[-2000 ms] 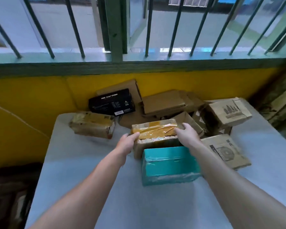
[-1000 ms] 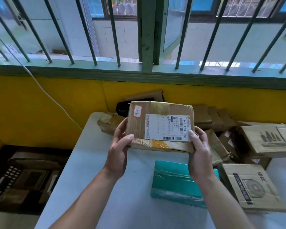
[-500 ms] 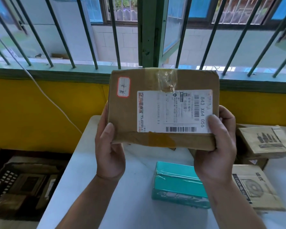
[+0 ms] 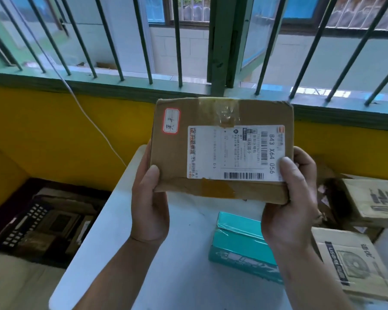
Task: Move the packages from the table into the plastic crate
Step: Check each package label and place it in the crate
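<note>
Left hand and right hand grip the brown package mid-frame, above the white surface

One wide-angle camera, worn on the head, faces forward and slightly down across the white flat-topped bench toward the yellow painted wall and green metal-barred window. It sits near, the bench filling the lower frame.
</note>
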The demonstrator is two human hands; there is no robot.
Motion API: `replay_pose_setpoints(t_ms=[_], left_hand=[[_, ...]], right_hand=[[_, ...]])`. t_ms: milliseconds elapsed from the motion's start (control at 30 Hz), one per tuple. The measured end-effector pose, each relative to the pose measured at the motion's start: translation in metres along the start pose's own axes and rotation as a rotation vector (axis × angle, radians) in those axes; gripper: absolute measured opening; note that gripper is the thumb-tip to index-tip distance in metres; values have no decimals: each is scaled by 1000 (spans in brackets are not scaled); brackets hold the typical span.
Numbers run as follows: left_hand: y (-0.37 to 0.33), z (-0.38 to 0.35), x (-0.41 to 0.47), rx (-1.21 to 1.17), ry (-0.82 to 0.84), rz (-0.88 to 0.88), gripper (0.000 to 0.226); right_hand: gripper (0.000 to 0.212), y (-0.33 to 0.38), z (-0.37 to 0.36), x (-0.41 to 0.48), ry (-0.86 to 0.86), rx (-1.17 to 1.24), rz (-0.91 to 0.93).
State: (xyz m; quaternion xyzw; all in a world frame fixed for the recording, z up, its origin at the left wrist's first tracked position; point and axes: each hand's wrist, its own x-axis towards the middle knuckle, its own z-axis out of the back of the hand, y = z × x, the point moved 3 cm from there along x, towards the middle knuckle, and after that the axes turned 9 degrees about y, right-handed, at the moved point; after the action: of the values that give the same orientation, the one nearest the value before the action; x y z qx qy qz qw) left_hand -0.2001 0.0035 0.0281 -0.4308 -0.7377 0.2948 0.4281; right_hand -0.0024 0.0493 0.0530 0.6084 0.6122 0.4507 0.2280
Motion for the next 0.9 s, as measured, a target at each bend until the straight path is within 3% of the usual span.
replay_pose_setpoints(t_ms=[133,300,600,900], left_hand=[[4,37,-30,26,-116,199,64],[-22,107,-80,127,-265,261,53],[-117,272,-192,254,-615,342,37],[-182,423,-259,333,-795,521,55]], right_hand=[[32,-38,-10,-6,-9,-87,-159],[32,-97,-57,-29,62,-92,-317],[15,-225,-223,-109,215,-211,-519],[12,-338,-348,-171,386,-361,-698]])
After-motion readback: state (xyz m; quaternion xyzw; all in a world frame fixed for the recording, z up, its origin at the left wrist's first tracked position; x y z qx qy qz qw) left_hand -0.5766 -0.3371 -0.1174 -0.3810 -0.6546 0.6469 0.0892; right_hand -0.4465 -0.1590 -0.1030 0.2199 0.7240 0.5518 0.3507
